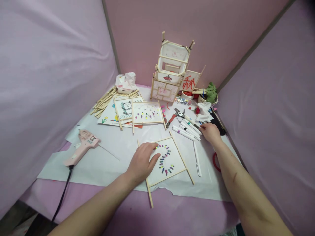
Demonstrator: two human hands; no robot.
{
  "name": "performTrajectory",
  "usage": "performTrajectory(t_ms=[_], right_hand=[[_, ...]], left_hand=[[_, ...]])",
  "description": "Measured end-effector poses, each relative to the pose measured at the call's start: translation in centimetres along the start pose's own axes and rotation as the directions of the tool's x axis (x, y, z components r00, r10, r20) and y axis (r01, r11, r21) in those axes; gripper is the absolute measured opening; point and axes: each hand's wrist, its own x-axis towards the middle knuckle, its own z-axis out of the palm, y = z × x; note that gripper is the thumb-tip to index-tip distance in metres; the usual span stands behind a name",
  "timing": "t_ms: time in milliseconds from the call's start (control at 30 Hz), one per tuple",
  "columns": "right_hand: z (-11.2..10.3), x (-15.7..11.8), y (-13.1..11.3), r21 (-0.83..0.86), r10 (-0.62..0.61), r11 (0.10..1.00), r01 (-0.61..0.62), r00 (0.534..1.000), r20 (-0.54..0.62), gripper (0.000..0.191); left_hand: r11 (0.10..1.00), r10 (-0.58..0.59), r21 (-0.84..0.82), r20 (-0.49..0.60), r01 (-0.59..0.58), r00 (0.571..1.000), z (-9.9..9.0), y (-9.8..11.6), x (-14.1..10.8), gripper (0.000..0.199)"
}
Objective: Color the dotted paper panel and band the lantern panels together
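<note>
My left hand [144, 160] lies on the left edge of a stick-framed white panel [179, 160], its thumb and fingers apart and nothing held. Small coloured marks form a curved shape on that panel. My right hand [210, 132] is at the right end of a group of white markers [183, 133], fingertips at a marker's end; whether they grip it is too small to tell. A single white pen [197, 159] lies between the framed panel and my right forearm. Red-handled pruning shears [171, 120] rest behind the markers.
A pink glue gun [82, 147] with a black cord lies at left. Behind are wooden sticks [103, 103], a panda panel [126, 108], a dotted panel [147, 112] and a tall stick-framed lantern [165, 88]. A red ring [216, 162] sits beside my right forearm.
</note>
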Motion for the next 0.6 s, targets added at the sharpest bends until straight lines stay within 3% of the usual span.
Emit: performTrajectory(t_ms=[133,233,300,367,433,500,533,600], right_hand=[[-1.4,-0.2,0.1,-0.008,0.071,0.997,-0.072,0.994,-0.084,0.021],[-4.1,-2.5,-1.7,0.126,0.126,0.985,-0.114,0.987,-0.097,0.024],[-6.4,-4.8,-4.0,0.249,-0.04,0.968,0.029,0.998,0.04,0.022],[-8.5,-7.3,-6.9,0.344,-0.263,0.917,0.204,0.956,0.134,0.019],[-10.2,-9.4,-9.6,0.451,-0.402,0.846,0.285,0.896,0.188,0.018],[-11.1,-10.7,-11.6,0.559,-0.46,0.783,0.274,0.86,0.222,0.017],[-11.3,-11.1,-12.5,0.619,-0.451,0.751,0.229,0.862,0.229,0.016],[-11.0,-11.5,-13.9,0.759,-0.388,0.646,0.087,0.893,0.228,0.015]], left_hand=[[1.0,0.007,0.011,-0.007,-0.007,1.0,0.0,-0.2,0.0,0.024],[0.999,0.025,0.039,-0.059,-0.023,0.998,0.0,-0.2,0.1,0.028],[0.996,0.049,0.076,-0.113,-0.04,0.992,0.0,0.0,0.1,0.037],[0.99,0.084,0.129,-0.146,-0.065,0.986,0.1,0.2,0.0,0.05],[0.978,0.126,0.183,-0.125,-0.102,0.984,0.2,0.3,0.0,0.052],[0.965,0.161,0.219,-0.061,-0.144,0.985,0.4,0.5,-0.1,0.033],[0.961,0.164,0.232,-0.024,-0.154,0.986,0.5,0.5,-0.2,0.023],[0.955,0.143,0.255,0.042,-0.149,0.989,0.6,0.8,-0.3,0.021]])
